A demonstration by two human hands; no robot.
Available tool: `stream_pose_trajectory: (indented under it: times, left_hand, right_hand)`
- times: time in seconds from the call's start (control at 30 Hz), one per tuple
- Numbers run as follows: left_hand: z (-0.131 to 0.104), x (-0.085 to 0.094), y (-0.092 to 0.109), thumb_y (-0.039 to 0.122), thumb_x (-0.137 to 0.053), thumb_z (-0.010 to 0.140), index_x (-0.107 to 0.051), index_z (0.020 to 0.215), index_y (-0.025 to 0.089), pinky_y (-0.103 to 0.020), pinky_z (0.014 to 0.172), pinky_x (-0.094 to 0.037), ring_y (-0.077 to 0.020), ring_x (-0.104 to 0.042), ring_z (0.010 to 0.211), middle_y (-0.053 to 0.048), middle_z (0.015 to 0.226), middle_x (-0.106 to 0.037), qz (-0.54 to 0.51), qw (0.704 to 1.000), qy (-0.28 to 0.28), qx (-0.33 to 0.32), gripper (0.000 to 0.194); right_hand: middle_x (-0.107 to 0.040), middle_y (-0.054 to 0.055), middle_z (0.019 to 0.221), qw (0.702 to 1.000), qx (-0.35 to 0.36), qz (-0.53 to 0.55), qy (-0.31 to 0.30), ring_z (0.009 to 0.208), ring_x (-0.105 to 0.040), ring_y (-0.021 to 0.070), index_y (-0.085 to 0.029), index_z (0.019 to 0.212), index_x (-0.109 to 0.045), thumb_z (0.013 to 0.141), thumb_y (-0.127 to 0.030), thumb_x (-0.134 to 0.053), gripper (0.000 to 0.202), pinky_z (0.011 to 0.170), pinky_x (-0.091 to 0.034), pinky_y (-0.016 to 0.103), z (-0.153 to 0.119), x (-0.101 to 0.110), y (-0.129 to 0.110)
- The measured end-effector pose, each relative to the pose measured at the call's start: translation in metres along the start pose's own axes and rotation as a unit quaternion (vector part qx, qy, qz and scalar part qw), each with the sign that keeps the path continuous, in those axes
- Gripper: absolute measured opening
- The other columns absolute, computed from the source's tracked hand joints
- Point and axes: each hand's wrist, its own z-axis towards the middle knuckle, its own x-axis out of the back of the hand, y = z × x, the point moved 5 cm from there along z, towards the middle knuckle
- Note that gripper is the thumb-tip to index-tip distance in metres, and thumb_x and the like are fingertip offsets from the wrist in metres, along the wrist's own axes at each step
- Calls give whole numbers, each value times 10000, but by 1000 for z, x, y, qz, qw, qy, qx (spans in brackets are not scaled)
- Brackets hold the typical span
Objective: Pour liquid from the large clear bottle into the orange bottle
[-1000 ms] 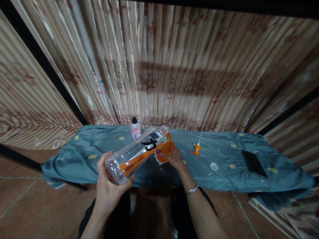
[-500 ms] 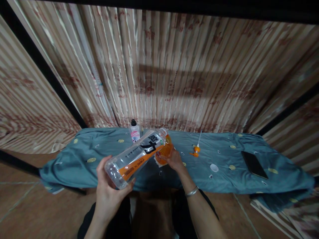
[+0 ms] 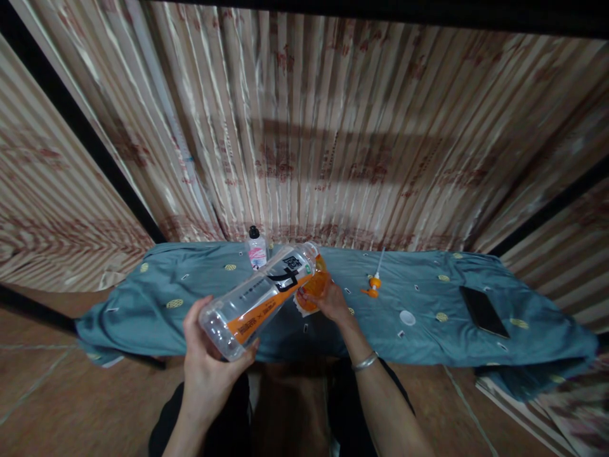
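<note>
My left hand [image 3: 212,355] is wrapped round the base of a large clear plastic bottle [image 3: 257,301] with an orange and black label. The bottle is tilted, its neck up and to the right, over an orange bottle [image 3: 316,285]. Round that orange bottle my right hand [image 3: 333,301] is closed, a silver bangle on the wrist. The clear bottle's neck hides the orange bottle's top, so I cannot tell whether the two touch. An orange pump head [image 3: 373,285] with a clear dip tube lies to the right on the cloth.
A small bottle [image 3: 257,249] with a black cap and pink label stands at the back. On the right are a white round disc [image 3: 407,318] and a dark phone [image 3: 484,311]. Teal cloth [image 3: 200,279] covers the bench, with a striped curtain [image 3: 304,127] behind and black frame bars around.
Both hands hold the two bottles in almost the same pose. The whole view has shifted very slightly; nothing has been picked up or let go.
</note>
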Motion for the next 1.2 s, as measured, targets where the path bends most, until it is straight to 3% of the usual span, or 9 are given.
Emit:
stream_pose_trajectory:
  times: [0.17,0.3,0.6,0.93,1.07,1.2]
  left_hand:
    - [2,3,-7,421,-1101,656,-603,1504,289,-432,958,-698,-297,-776,1109,-77,1324,-698,-3,1000,-10,-10,992]
    - [10,8,-13,356,-1160,511,-605,1425,290,-461,924,-723,-318,-790,1080,-65,1282,-695,21,998,-52,-32,1071]
    - [-5,-1,-3,429,-1122,618,-618,1485,293,-412,974,-694,-283,-785,1120,-57,1307,-705,-20,1000,5,10,1012]
    - [-5,-1,-4,448,-1138,592,-602,1470,295,-396,952,-689,-266,-783,1073,-40,1282,-698,-25,999,4,19,1040]
    - [-2,-1,-6,387,-1105,583,-583,1431,281,-396,913,-704,-265,-798,1036,-27,1246,-697,1,1000,-25,-6,1001]
    - [-12,-6,-3,335,-1010,737,-560,1522,283,-325,937,-678,-205,-793,1037,-8,1242,-710,-11,1000,-11,-6,907]
  right_hand:
    - [-913,122,1305,1000,4,2,-1,1300,-875,396,-239,1448,-699,866,-330,-938,635,1148,-692,572,0,0,-1]
    - [-907,122,1305,1000,-1,2,-5,1325,-866,401,-233,1447,-683,862,-341,-949,651,1157,-689,551,0,-1,1]
    - [-891,88,1301,1000,3,22,-6,1295,-871,400,-250,1448,-686,842,-337,-968,675,1146,-686,558,1,-5,7]
    - [-899,79,1222,1000,-12,19,7,1236,-886,397,-251,1445,-689,829,-298,-956,673,1102,-704,552,0,-4,6]
    - [-903,100,1298,999,-17,29,-5,1283,-881,393,-237,1459,-664,829,-306,-976,707,1133,-699,538,0,-2,4]
    - [-893,179,1333,999,-8,30,-16,1292,-875,424,-155,1495,-639,870,-313,-960,721,1136,-693,545,-1,1,4]
